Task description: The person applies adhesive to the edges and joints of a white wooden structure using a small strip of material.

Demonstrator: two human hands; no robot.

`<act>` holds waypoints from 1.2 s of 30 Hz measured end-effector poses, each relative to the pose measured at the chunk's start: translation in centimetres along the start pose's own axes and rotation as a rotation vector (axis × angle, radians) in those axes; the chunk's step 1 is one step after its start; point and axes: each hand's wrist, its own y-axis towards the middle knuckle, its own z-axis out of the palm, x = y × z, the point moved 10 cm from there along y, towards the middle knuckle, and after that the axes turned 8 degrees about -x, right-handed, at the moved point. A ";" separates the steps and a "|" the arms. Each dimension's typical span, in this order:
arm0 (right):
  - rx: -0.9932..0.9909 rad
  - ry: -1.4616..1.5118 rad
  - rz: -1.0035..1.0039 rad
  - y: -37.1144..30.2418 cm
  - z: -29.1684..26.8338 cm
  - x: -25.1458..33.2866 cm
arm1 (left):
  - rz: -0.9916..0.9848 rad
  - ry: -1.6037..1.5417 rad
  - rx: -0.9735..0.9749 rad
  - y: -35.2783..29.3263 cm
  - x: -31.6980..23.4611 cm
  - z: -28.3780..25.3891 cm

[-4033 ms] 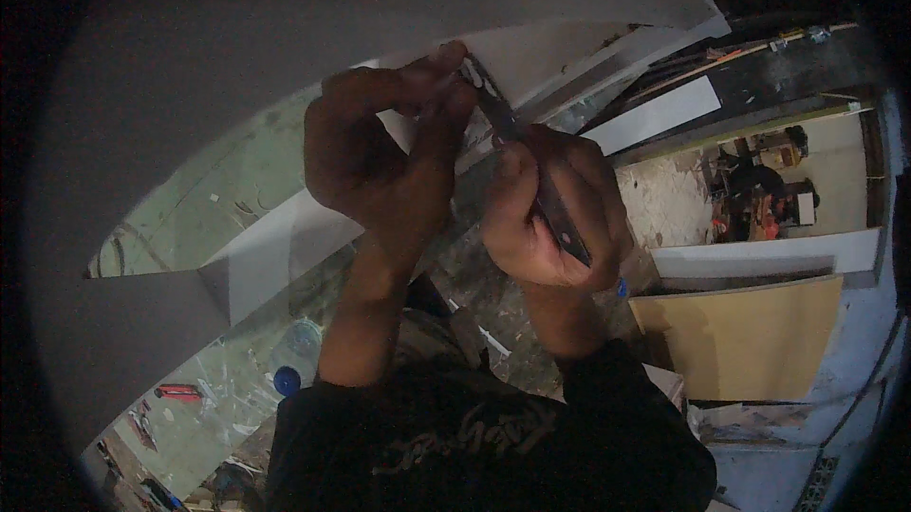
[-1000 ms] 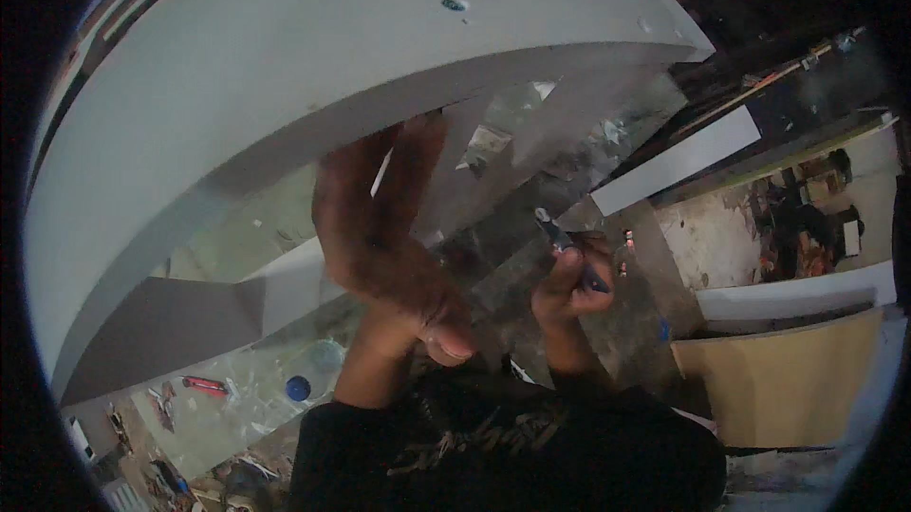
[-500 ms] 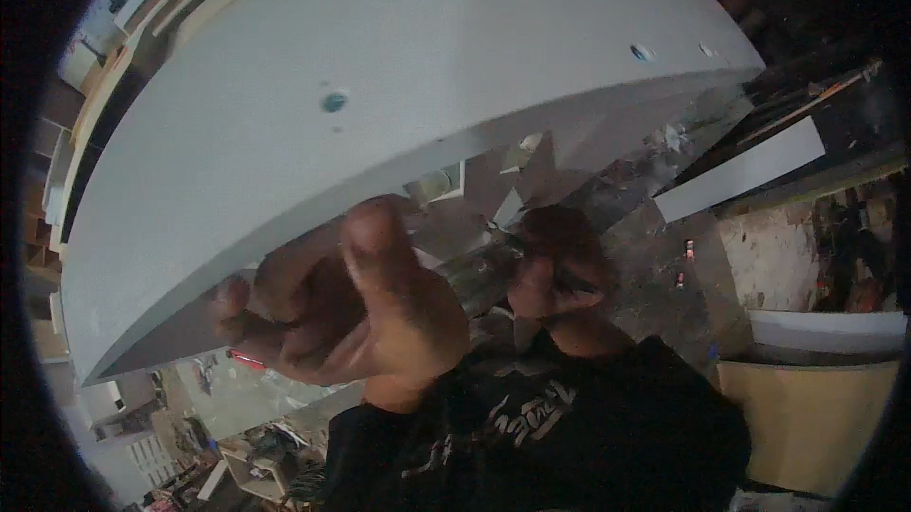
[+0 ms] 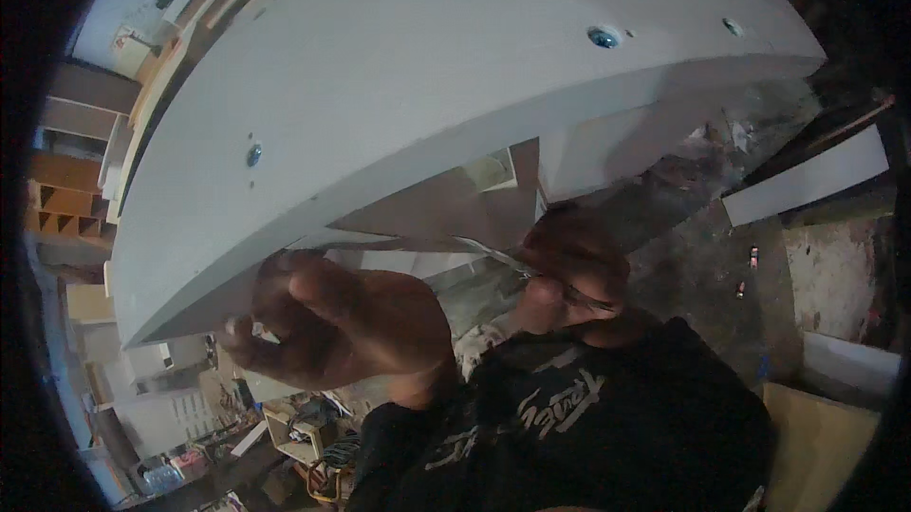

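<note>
In the head view, a large pale panel (image 4: 427,66) fills the upper part, smooth and matt on its face, with a thick edge which looks curved. Several small round holes are in it, and one hole (image 4: 603,37), toward the right, has a bluish, shiny inside. Under this edge, flat grey-brown boards (image 4: 427,208) meet at angles. The right hand (image 4: 574,265) is below the panel, near the middle, and its fingers are closed together around a slim metal tool (image 4: 510,261), whose thin bright end points to the left. The left hand (image 4: 351,322) is just beside the lower edge of the panel; its fingers are bent and some stand apart, but I cannot tell if they hold something or touch the edge. Below is a dark cloth shirt (image 4: 588,427) with pale lettering. At the right lie a straight white strip (image 4: 807,176) and a yellowish board (image 4: 816,450); at the left stands an orange-brown shelf (image 4: 68,191) with small compartments.
</note>
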 end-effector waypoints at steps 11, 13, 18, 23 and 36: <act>0.082 -0.100 -0.031 -0.7 -1.8 -0.7 | -0.354 -0.481 -0.084 -4.4 2.1 0.8; 0.069 -0.094 -0.024 -0.6 -1.7 -0.6 | -0.294 -0.519 -0.132 -3.3 1.1 0.4; -0.050 0.009 -0.015 -0.6 -2.8 -1.3 | -0.369 -0.487 -0.189 -3.2 1.0 0.6; 0.004 -0.075 -0.022 -0.4 -2.7 -1.2 | -0.266 -0.556 -0.143 -1.9 -1.0 1.3; -0.004 0.076 -0.014 0.9 -3.2 -2.1 | -0.448 -0.305 -0.402 -0.5 -0.5 0.1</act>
